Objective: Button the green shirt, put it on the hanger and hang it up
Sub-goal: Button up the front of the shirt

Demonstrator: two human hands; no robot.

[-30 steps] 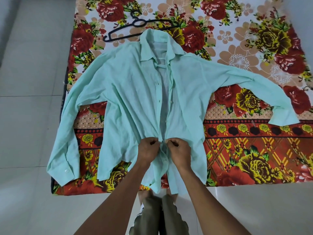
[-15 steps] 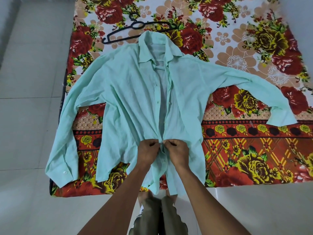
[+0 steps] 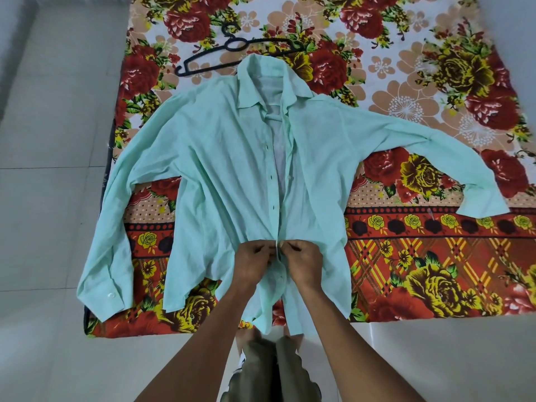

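my left hand (image 3: 254, 260) and right hand (image 3: 304, 260) were both pinched on placket edges low on green shirt (image 3: 220, 181), knuckles nearly touching, working one button. shirt lay flat, front up, sleeves spread, on floral bedsheet (image 3: 435, 256). placket above hands gaped open, upper buttons looked undone. hanger (image 3: 232, 52) lay just beyond collar, untouched. judged early: most buttoning, hangering, hanging all left.

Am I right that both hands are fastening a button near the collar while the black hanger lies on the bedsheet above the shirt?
Not quite: the head view shows both hands working near the hem of the green shirt. The black hanger lies above the collar.
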